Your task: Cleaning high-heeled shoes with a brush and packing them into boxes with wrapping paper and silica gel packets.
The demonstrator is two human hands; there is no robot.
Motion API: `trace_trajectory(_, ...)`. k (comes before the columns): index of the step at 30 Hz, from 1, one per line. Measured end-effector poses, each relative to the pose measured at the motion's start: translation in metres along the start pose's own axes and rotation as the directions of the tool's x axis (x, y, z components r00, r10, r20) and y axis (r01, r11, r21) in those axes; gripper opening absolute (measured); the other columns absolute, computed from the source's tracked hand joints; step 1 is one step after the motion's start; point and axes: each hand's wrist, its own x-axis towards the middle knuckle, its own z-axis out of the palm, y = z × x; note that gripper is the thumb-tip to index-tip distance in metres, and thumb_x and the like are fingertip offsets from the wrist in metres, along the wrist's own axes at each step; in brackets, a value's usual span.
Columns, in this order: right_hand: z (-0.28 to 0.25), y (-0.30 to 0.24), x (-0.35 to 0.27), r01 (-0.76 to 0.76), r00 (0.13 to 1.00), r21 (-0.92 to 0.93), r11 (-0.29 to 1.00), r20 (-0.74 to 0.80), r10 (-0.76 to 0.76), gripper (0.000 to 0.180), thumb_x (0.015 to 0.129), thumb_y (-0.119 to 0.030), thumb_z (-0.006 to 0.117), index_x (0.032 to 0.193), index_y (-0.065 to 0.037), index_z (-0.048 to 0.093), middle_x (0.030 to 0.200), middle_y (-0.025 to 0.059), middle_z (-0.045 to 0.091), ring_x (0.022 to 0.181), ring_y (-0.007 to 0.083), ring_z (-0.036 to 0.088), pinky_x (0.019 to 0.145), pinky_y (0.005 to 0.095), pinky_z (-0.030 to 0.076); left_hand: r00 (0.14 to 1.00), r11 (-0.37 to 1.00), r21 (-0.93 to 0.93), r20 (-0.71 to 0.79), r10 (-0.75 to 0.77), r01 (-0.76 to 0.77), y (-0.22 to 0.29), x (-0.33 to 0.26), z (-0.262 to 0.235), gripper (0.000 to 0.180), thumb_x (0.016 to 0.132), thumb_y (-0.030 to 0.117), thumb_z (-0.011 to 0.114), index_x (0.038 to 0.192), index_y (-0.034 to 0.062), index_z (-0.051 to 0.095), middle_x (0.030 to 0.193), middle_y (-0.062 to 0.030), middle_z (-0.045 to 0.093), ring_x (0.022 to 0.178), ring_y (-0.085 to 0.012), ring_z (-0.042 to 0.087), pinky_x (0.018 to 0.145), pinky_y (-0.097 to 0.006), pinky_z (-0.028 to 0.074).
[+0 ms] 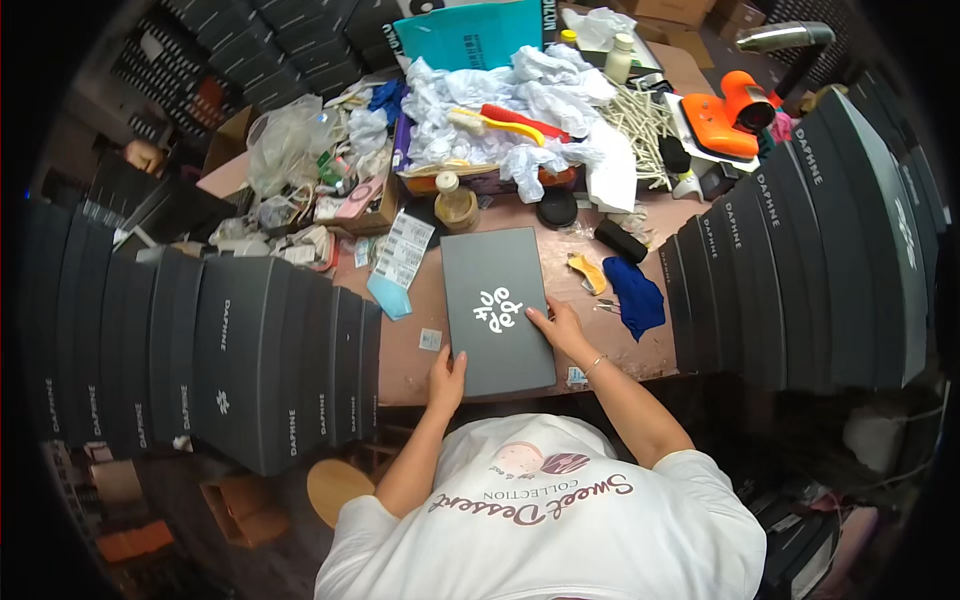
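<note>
A grey lidded shoe box (pixel 495 355) with white lettering on its lid lies at the middle of the table's near side. My left hand (pixel 447 378) grips its lower left edge, the thumb on the rim. On the other side, my right hand (pixel 560 328) holds the right edge, its thumb resting on the lid. The box is closed, so its inside is hidden. Left of it lie a sheet of barcode labels (pixel 404 250) and a light blue piece (pixel 389 297). A dark blue cloth (pixel 635 298) and a yellow-orange scrap (pixel 590 272) lie to its right.
Tall stacks of dark shoe boxes (pixel 262 360) flank me, with more boxes (pixel 800 240) on the right. Behind stand a heap of white tissue paper (pixel 480 90), a brush with a yellow handle (pixel 515 128), a glue jar (pixel 457 208) and an orange device (pixel 725 120).
</note>
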Motion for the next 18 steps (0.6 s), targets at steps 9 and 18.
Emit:
trace_trajectory(9, 0.041, -0.012, -0.033, -0.073, 0.996, 0.469, 0.88, -0.013, 0.09, 0.079, 0.085, -0.042, 0.063, 0.143, -0.001, 0.028, 0.143, 0.0211, 0.035, 0.132, 0.0287, 0.035, 0.108, 0.035, 0.029, 0.846, 0.854, -0.41, 0.529, -0.065, 0.322, -0.018, 0.061, -0.031, 0.059, 0.092, 0.044, 0.053, 0.13, -0.0007, 0.045, 0.124, -0.0119, 0.054, 0.111, -0.0235, 0.053, 0.094, -0.036, 0.043)
trace_trajectory(18, -0.09, -0.19, -0.196, 0.53, 0.735, -0.141, 0.836, -0.414, -0.536, 0.089, 0.075, -0.049, 0.07, 0.145, -0.011, 0.029, 0.147, 0.0257, 0.019, 0.137, 0.0409, 0.019, 0.11, 0.0471, 0.021, 0.661, 0.529, -0.801, 0.561, 0.499, 0.28, 0.181, 0.004, -0.047, 0.052, 0.091, 0.044, 0.047, 0.124, 0.0042, 0.051, 0.118, -0.0082, 0.058, 0.108, -0.0214, 0.056, 0.094, -0.037, 0.044)
